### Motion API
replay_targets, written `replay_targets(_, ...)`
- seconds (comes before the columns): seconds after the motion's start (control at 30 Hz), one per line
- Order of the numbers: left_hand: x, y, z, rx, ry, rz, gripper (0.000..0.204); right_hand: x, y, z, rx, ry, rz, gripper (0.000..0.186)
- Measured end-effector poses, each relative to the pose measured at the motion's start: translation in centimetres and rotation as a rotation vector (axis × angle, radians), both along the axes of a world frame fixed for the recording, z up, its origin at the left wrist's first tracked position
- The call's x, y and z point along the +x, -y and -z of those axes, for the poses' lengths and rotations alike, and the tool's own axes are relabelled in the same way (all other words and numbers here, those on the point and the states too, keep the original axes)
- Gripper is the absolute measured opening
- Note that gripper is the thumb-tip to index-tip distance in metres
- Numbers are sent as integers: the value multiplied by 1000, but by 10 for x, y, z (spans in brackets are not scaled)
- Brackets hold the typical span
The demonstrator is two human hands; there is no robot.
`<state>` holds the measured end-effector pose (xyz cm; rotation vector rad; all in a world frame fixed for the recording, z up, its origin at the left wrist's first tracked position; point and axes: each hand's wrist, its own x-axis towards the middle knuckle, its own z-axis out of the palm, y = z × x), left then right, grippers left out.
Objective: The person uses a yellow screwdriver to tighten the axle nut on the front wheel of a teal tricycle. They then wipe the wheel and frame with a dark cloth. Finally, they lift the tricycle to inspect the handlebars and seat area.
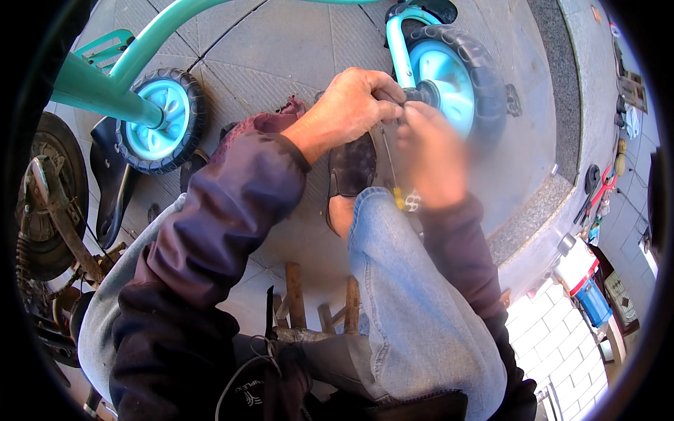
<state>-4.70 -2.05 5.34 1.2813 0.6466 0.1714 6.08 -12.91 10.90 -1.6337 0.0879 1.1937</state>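
A small turquoise cycle lies across the upper view, with a turquoise-hubbed wheel [444,77] in its fork [400,59]. My left hand [354,105] is closed in a pinch beside the dark axle end [425,93] at that hub; what lies between its fingertips is hidden. Smeared by motion, my right hand [437,158] meets the left fingertips at the same spot, and its grip cannot be made out. Below them on the floor is a thin screwdriver [390,163] with a yellow handle, by my shoe [352,165].
Another turquoise wheel [165,121] stands at the left, near a black saddle [111,179]. A dark red cloth [256,126] lies behind my left wrist. A larger cycle's wheel [53,189] fills the far left. Red-handled pliers [605,186] and a blue-and-white bottle [586,281] lie on the right.
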Motion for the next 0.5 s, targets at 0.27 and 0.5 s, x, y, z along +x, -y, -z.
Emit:
replay_targets(0.27,5,11,-7,258,37,-102,18,4,-1,2,25,-53,19,11)
replay_targets(0.5,5,19,1,578,36,-251,13,2,-5,3,21,-106,67,13)
